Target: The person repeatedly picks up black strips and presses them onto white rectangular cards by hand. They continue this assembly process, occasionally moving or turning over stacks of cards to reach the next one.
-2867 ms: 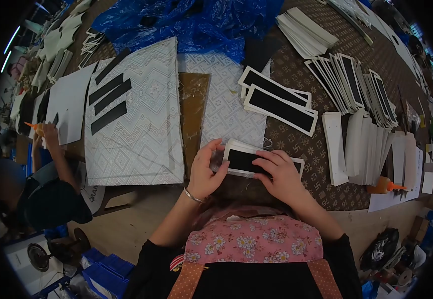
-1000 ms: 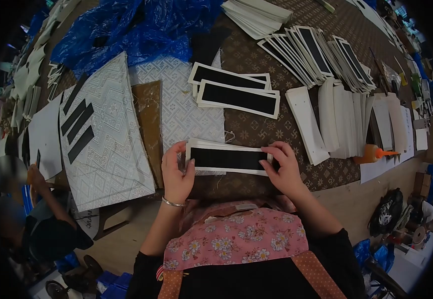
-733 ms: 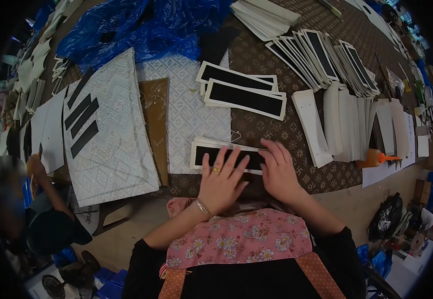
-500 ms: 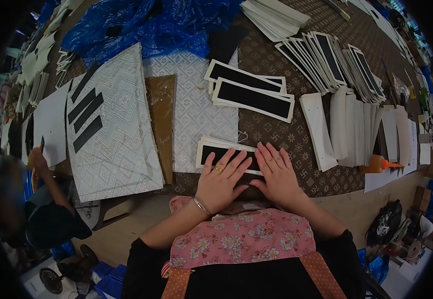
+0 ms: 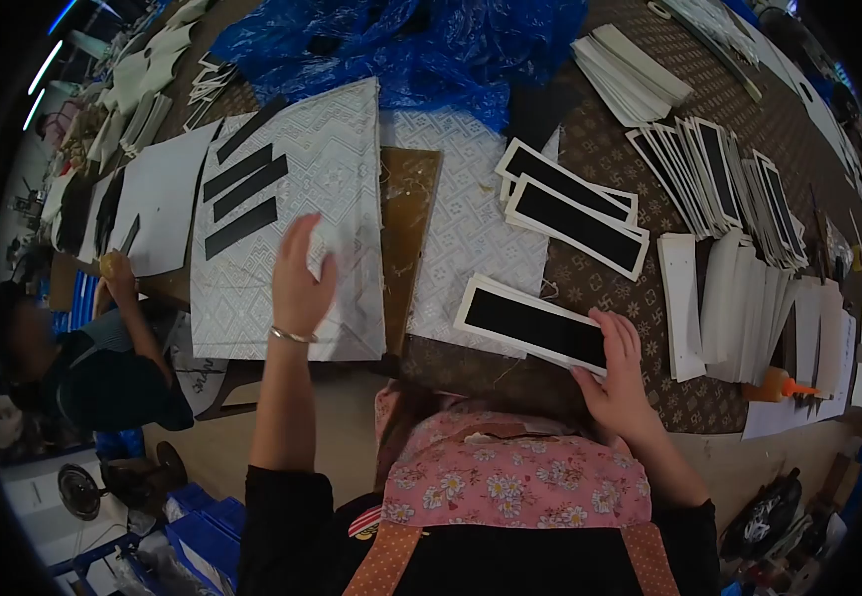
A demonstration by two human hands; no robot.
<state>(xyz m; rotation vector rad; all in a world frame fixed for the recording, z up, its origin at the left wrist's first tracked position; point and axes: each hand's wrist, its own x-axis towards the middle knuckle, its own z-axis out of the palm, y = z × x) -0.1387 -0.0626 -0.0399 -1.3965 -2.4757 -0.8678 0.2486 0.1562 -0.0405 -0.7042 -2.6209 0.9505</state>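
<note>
My left hand is raised over a pale, diamond-patterned panel, its fingers stretched out, thumb apart, nothing in it. Several black strips lie on that panel, just left of the hand. My right hand rests at the right end of a white-bordered rectangular piece with a black middle, which lies on more such pieces. Its fingers are extended over the end and the thumb is apart at the near edge. Farther back, similar black-centred pieces overlap on the table.
Stacks of white-edged pieces and cream strips stand on the right. An orange-tipped bottle lies near them. Blue plastic sheeting covers the back. A brown board lies beside the panel. A co-worker sits at left.
My left hand has lifted off the black-centred piece and moved left over the patterned panel. My right hand has shifted to the piece's right end. The view has turned left.
</note>
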